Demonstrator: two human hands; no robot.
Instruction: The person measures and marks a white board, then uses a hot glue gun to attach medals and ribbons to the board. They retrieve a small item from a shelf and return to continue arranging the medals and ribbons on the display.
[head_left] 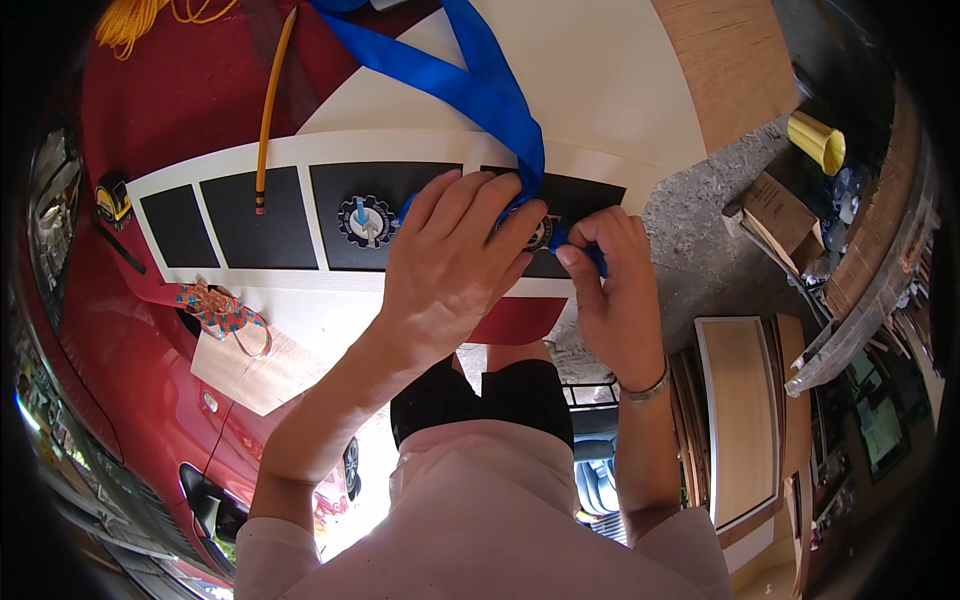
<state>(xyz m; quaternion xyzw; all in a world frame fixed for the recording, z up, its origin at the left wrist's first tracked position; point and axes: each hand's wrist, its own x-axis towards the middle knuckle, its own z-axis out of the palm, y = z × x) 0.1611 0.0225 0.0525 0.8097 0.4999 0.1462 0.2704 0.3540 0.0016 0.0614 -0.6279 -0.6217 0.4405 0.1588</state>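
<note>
A long white board (400,147) with black panels lies in front of me. On one black panel sits a gear-shaped medal (366,222) with a blue and silver centre. My left hand (450,245) bends its fingers over a blue ribbon (532,160), beside a second round medal (541,236) that is partly covered by the fingers. My right hand (620,275) pinches a blue ribbon end between thumb and forefinger, just right of that medal. The ribbon's long loop runs up and away over the cream sheet. What lies under my left palm is hidden.
An orange pencil (271,110) lies across the board's left part. A yellow tape measure (113,200) sits at its left end on the red car (150,110). A patterned strap (222,310) hangs near the front edge. Cardboard and wood panels (740,420) stand at right.
</note>
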